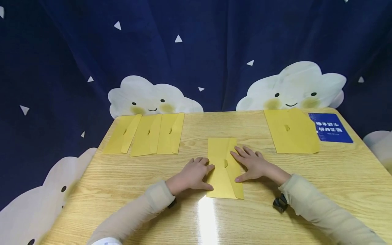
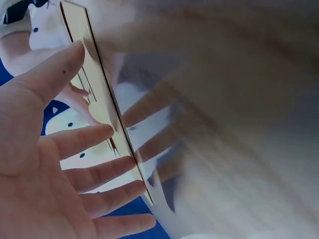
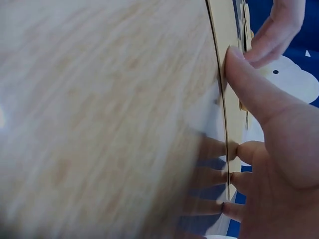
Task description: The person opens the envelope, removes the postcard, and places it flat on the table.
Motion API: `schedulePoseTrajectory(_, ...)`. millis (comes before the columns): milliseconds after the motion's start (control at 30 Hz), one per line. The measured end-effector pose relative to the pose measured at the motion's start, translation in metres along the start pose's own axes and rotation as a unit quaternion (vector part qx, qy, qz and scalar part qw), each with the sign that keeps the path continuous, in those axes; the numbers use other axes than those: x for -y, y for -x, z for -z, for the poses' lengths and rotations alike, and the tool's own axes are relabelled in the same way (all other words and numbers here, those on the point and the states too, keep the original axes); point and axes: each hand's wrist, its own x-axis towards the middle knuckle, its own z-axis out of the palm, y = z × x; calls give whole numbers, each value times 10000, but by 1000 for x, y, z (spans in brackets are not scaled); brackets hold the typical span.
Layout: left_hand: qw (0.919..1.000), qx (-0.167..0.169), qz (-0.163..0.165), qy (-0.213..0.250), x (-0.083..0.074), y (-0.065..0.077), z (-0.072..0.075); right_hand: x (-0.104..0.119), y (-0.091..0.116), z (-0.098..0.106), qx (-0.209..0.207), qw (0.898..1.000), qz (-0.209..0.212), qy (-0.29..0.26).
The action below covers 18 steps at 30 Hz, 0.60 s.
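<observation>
Envelope (image 1: 218,178), yellow, flat on the table (image 1: 251,217), long axis running fore-and-aft, lies between left hand (image 1: 194,175) and right hand (image 1: 256,165), equally near; spread fingers (image 2: 99,174) touch both long sides.

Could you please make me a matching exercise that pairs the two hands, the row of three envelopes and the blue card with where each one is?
Things:
1. Row of three envelopes
2. Left hand
3. Blue card
4. Right hand

Places:
A. At the right edge of the central envelope
B. On the far right of the table, beside a lone yellow envelope
C. At the left edge of the central envelope
D. On the table's far left

Right pairs: 1-D, 2-C, 3-B, 4-A
</observation>
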Motion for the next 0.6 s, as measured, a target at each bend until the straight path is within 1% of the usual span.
schedulePoseTrajectory(100, 9997, -145, -6, 189, 5, -7, 1, 0, 0, -1, 25, 10000, -25, 30)
schedulePoseTrajectory(167, 9985, -318, -83, 442, 10, -14, 2, 0, 0, 1, 50, 9999, -52, 70)
schedulePoseTrajectory(233, 9952, -478, -185, 832, 15, -24, 2, 1, 0, 2, 79, 9999, -80, 100)
schedulePoseTrajectory(300, 9895, -573, -292, 1290, 20, -35, 3, 1, -1, 3, 101, 9998, -94, 138)
schedulePoseTrajectory(400, 9791, -597, -324, 1917, 23, -47, 4, 2, -1, 5, 115, 9998, -85, 159)
schedulePoseTrajectory(467, 9729, -573, -332, 2215, 23, -53, 4, 3, -1, 5, 127, 9997, -86, 177)
schedulePoseTrajectory(533, 9685, -537, -386, 2402, 22, -58, 2, 4, 0, 4, 142, 9996, -96, 206)
schedulePoseTrajectory(600, 9670, -450, -475, 2460, 21, -63, 0, 4, 0, 3, 171, 9995, -126, 235)
